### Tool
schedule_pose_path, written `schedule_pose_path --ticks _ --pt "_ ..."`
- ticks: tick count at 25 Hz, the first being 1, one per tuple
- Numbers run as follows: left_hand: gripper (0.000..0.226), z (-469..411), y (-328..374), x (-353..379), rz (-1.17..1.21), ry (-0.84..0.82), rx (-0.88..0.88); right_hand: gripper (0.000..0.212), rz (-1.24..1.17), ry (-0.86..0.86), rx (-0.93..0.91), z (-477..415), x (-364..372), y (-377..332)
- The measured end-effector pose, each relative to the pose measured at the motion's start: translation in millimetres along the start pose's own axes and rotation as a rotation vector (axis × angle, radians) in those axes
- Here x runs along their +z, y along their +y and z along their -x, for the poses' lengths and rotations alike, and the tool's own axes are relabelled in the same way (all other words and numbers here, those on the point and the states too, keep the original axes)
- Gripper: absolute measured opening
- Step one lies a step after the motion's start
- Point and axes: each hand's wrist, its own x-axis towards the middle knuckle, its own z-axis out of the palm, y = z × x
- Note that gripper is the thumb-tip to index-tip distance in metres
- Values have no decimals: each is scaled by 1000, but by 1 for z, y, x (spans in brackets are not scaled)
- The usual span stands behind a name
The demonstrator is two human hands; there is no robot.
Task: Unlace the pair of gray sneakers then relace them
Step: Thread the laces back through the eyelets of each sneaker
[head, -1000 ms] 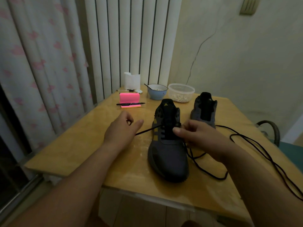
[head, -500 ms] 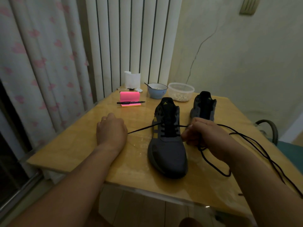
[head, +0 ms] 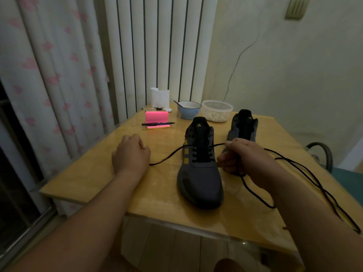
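Note:
A gray sneaker (head: 200,173) with yellow stripes stands mid-table, toe toward me, its lower eyelets threaded with a black lace (head: 167,157). The lace's left end lies on the table beside my left hand (head: 130,154). That hand rests on the table with loosely curled fingers, and I see no grip on the lace. My right hand (head: 247,160) is right of the sneaker. It pinches the lace's other end at the fingertips, and the lace runs down through its curled fingers. The second gray sneaker (head: 243,124) stands behind my right hand, partly hidden.
A long loose black lace (head: 314,173) trails across the table's right side to the front corner. At the back stand a blue bowl (head: 189,109), a clear tub (head: 217,110), a pink block (head: 157,116) with a pen (head: 158,124) and a white holder (head: 160,97). A chair (head: 322,154) is at the right.
My left hand drew the lace's left end out to the left and now rests still, with the lace slack beside it. My right hand moved right of the sneaker, keeping its end of the lace.

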Motion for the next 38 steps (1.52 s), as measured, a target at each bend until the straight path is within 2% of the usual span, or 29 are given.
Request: schedule_pose_path --ticks 3,5,6,8,9,11,12,13,14,16,19,21,22,24,26,28,31,33,34,35,36,37,38 --pt "15 5 8 -6 -220 -23 66 33 94 43 -48 0 -2 -10" --pt "16 12 12 -11 -227 42 121 35 176 40 -102 -1 -3 -22" --pt "16 14 17 -15 -162 114 182 35 215 26 -134 -1 -3 -29" --pt "16 18 44 -28 169 176 319 35 304 -15 -186 -2 2 -42" --pt "18 18 66 -36 379 57 355 36 345 -37 -207 -3 7 -50" --pt "30 19 111 -55 696 -419 330 36 398 -90 -250 -6 16 -65" --pt "33 20 125 -62 761 -627 311 34 408 -123 -272 -8 19 -72" --pt "34 21 130 -65 780 -728 359 32 413 -151 -289 -9 18 -79" --pt "34 22 129 -69 789 -720 406 28 430 -167 -297 -10 15 -86" --pt "30 16 106 -72 836 -634 388 24 465 -175 -274 -9 -2 -91" --pt "42 15 71 -64 967 -525 145 22 368 -163 -198 -8 -36 -85" --pt "54 20 72 -62 836 -471 137 19 347 -163 -193 -7 -37 -81" --pt "56 26 79 -65 796 -484 207 18 379 -173 -218 -7 -29 -81" --pt "58 33 101 -73 829 -620 312 19 456 -199 -301 -9 -5 -84" --pt "48 34 115 -82 829 -724 366 19 430 -230 -350 -12 13 -87" --pt "42 32 104 -83 733 -619 384 17 345 -254 -310 -13 12 -85" --pt "41 22 63 -73 645 -388 182 16 313 -241 -210 -12 -7 -72" --pt "33 21 45 -64 326 -311 123 18 356 -220 -192 -12 -11 -64" --pt "23 23 43 -58 133 -243 150 19 378 -225 -197 -13 -7 -63" --pt "15 29 49 -57 42 -163 211 18 406 -235 -215 -13 -2 -64" --pt "23 35 61 -59 51 -117 306 14 439 -245 -246 -14 6 -66" --pt "34 39 76 -62 210 -168 394 10 480 -251 -289 -14 13 -69" --pt "40 43 92 -67 431 -305 426 7 526 -254 -339 -16 19 -72"
